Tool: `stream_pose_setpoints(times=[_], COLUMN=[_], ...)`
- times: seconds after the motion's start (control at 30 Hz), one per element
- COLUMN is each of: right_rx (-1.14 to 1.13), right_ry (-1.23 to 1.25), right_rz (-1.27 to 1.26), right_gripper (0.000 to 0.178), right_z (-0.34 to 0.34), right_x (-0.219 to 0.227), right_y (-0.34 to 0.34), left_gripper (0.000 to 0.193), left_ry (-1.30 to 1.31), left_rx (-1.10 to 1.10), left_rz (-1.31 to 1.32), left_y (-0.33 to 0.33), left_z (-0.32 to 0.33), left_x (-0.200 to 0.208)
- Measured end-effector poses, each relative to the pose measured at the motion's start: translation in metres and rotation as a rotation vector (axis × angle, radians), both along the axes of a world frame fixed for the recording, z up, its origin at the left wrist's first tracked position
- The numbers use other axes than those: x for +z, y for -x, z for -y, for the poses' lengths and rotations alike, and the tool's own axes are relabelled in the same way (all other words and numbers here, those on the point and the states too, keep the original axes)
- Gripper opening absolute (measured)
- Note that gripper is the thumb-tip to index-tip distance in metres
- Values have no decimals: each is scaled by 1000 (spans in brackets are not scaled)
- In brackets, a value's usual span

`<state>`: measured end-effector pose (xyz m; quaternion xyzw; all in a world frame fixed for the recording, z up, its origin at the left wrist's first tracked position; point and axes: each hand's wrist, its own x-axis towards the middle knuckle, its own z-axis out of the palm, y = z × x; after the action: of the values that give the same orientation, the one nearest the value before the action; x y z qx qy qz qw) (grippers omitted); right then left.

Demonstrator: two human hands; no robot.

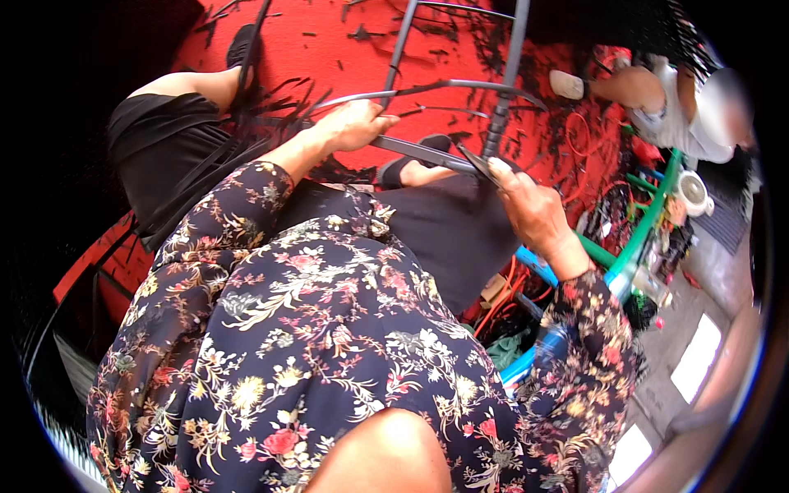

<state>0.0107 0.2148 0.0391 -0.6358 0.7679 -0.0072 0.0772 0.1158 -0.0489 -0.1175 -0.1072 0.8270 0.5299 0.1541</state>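
Note:
A dark grey tubular frame (427,153) stands in front of my lap, its bars running away from me over the red floor covering. My left hand (353,125) is closed at the near bar, with a thin curved dark strip (448,85) passing close above it. In my right hand (534,209) is a dark, flat, pointed tool (474,159), gripped between thumb and fingers. Its tip lies beside the frame's right corner, where dark wrapping (496,127) goes round the upright bar. Whether the tool is a knife or scissors I cannot tell.
Many black offcuts (288,94) are scattered over the red floor covering (320,41). Another person (641,90) sits at the far right. Green tubing (649,218), a white round fan-like object (694,193), orange cords and a blue bar (538,264) crowd my right side.

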Motion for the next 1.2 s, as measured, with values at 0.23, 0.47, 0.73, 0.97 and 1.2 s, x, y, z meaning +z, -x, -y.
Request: stream_pose_setpoints(times=[0.23,0.47,0.73,0.97,1.2], right_rx=[-236,-254,-224,-266,-321], right_ry=[-2,-250,-391,-426,-259], right_rz=[144,6,-96,143,300], right_gripper=[55,42,34,39,34], right_z=[0,16,41,51,37], right_x=[30,50,64,70,54], right_y=[-26,-52,-59,-54,-46], left_gripper=[47,48,44,49,47], left_ry=[-31,-7,-42,-69,-77], left_rx=[-51,-58,-50,-19,-27], left_rz=[89,49,-27,-49,10], left_y=[-1,4,4,5,9], left_z=[6,9,5,3,1], left_x=[8,-4,-8,-23,-32])
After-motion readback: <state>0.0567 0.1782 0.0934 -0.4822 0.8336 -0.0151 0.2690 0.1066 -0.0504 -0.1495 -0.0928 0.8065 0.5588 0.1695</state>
